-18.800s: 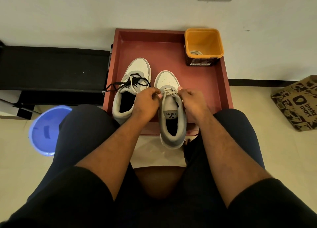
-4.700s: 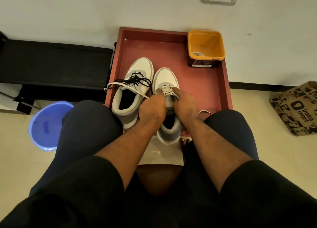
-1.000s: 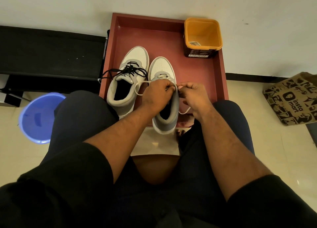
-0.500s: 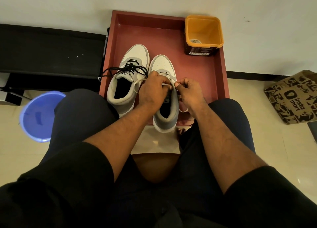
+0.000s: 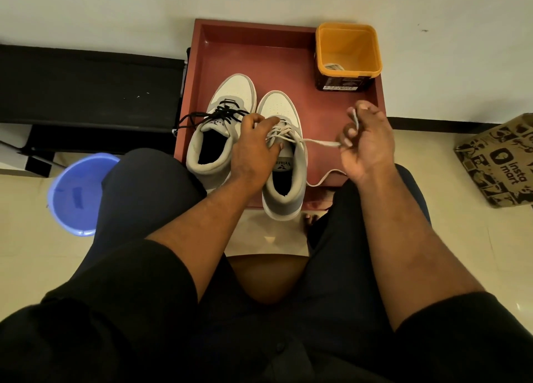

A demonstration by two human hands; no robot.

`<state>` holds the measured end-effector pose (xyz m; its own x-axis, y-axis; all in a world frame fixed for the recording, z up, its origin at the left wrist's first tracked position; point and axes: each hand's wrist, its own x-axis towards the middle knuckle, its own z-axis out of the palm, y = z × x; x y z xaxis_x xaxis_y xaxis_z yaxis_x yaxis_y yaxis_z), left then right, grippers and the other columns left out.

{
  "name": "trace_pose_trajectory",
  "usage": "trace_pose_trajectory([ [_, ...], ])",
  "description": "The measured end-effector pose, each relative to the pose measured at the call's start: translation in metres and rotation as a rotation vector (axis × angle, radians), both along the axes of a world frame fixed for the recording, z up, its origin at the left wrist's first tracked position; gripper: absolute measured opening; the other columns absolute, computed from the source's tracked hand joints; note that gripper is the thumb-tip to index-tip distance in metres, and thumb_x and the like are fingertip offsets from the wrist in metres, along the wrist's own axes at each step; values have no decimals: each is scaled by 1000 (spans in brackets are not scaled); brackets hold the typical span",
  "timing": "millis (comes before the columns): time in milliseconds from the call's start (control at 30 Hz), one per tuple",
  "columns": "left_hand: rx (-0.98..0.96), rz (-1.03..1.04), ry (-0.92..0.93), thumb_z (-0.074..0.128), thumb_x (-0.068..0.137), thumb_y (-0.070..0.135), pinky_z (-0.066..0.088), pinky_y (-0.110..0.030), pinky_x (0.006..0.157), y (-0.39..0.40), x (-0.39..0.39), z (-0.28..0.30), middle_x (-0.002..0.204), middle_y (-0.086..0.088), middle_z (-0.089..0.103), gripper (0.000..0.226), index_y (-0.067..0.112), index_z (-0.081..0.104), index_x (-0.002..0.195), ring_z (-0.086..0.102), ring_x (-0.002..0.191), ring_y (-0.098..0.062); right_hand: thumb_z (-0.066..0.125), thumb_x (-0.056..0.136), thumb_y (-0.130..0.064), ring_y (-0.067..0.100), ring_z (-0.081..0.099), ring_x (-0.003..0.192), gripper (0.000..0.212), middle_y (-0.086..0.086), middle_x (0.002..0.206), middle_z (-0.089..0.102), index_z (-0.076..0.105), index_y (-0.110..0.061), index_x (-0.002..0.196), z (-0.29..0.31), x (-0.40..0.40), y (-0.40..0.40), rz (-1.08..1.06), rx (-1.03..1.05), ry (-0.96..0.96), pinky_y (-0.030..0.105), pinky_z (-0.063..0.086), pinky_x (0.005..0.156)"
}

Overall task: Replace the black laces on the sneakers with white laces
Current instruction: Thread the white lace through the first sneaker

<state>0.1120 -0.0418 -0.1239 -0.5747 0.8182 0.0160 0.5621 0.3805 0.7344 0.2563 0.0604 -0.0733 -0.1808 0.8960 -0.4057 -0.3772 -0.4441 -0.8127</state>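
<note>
Two grey-and-white sneakers stand side by side in a red tray point(image 5: 323, 117). The left sneaker point(image 5: 222, 114) carries black laces point(image 5: 222, 114), with loose ends trailing left over the tray's edge. The right sneaker point(image 5: 284, 163) has a white lace point(image 5: 317, 143) threaded through its eyelets. My left hand point(image 5: 253, 149) rests on the right sneaker's laced part, fingers curled over the crossings. To the right of that shoe, my right hand point(image 5: 364, 143) pinches the white lace, stretched taut sideways from the eyelets. Another stretch of lace loops on the tray under my right hand.
An orange square tub point(image 5: 347, 50) with something pale inside stands in the tray's far right corner. A blue plastic bucket point(image 5: 78, 195) sits on the floor at left, a printed paper bag point(image 5: 499, 160) at right. A black bench point(image 5: 86, 85) lies along the wall.
My right hand has swung out to the right, drawing the white lace taut away from the shoe. My left hand stays on the right sneaker's lacing.
</note>
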Motion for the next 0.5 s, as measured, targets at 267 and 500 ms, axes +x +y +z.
trace_pose_trajectory([
  [267, 21, -56, 76, 55, 89, 4, 55, -42, 82, -4, -1, 4, 142, -6, 40, 57, 19, 45, 143, 57, 106, -24, 61, 91, -18, 8, 47, 58, 18, 0, 67, 60, 68, -7, 77, -13, -1, -4, 632, 478, -1092, 25, 42, 56],
  [500, 48, -22, 71, 50, 87, -3, 55, -41, 82, -3, 0, 3, 140, -6, 43, 58, 19, 48, 141, 57, 106, -24, 56, 89, -21, 8, 37, 49, 17, -1, 61, 47, 56, -17, 72, -3, 4, 2, 163, -132, -631, 18, 26, 38],
])
